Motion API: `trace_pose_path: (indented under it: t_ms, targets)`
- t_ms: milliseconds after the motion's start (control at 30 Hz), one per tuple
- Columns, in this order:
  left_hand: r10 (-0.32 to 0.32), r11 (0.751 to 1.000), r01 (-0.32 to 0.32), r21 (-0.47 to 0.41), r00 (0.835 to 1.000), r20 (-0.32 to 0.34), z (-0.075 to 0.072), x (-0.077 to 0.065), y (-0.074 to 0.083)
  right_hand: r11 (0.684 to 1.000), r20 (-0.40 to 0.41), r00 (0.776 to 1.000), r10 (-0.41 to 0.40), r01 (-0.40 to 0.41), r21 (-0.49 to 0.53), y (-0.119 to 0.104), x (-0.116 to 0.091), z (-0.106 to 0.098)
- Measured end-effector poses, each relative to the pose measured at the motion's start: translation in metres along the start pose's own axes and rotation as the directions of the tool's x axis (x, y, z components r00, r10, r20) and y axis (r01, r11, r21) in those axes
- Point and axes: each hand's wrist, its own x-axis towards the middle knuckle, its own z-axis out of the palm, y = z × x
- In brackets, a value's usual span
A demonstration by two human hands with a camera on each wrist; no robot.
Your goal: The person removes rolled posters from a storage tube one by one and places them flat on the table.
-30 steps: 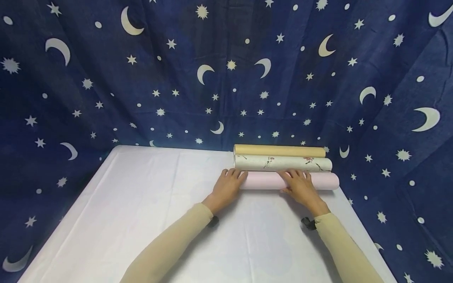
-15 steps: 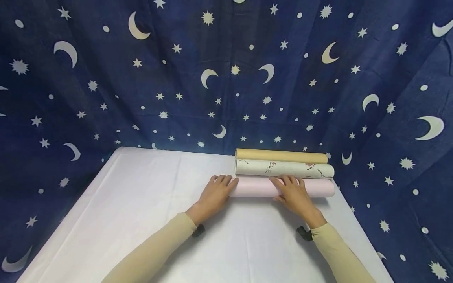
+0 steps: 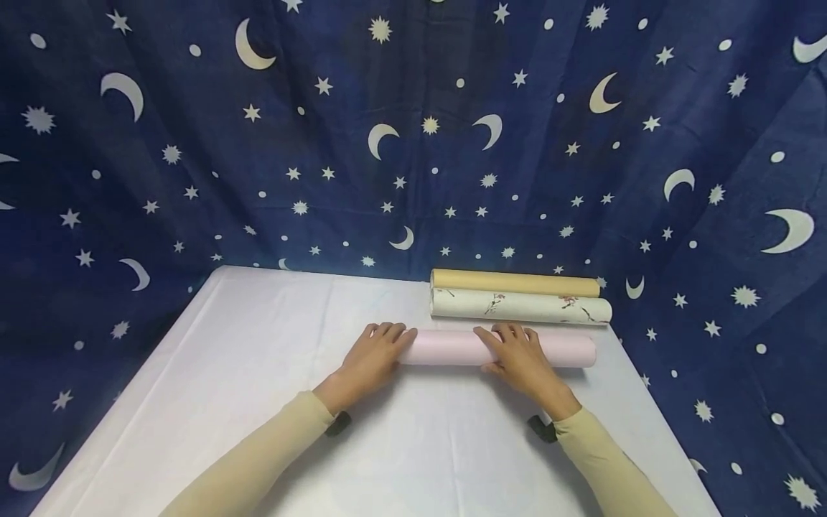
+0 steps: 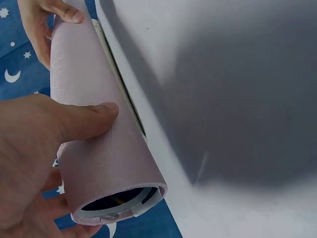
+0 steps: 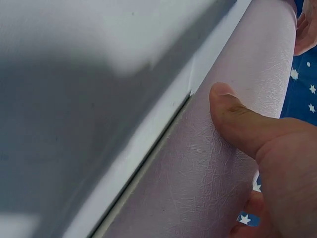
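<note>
A pink roll of textured wallpaper (image 3: 449,348) lies crosswise in both hands. My left hand (image 3: 375,357) grips it at its left end, thumb on the near side and fingers over the far side. Farther along, right of its middle, my right hand (image 3: 520,362) holds it the same way. The left wrist view shows the roll's open hollow end (image 4: 119,204) just past the left hand's fingers. In the right wrist view the right thumb (image 5: 228,106) presses on the creased pink surface.
Behind the pink roll, a white roll with a floral branch print (image 3: 523,306) and a yellow roll (image 3: 517,282) lie side by side at the back right of the white table (image 3: 271,345). A dark blue curtain with moons and stars (image 3: 323,129) hangs behind.
Both hands have brought the pink roll left and toward the body, away from the floral roll, and a gap now shows between them. The floral and yellow rolls stay in place.
</note>
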Motion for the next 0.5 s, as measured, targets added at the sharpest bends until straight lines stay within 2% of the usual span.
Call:
trace_pose_path:
  t_ms: [267,500]
  targets:
    - [0.029,0.999,-0.029,-0.017,1.0,-0.002,0.006,-0.013,-0.01,1.0,0.059,0.998,0.006,-0.007,0.016,-0.012,0.003,0.008]
    - [0.031,0.999,-0.031,-0.029,0.999,0.006,0.01,-0.014,-0.017,1.0,0.077,0.997,0.005,-0.007,0.026,-0.014,0.007,0.015]
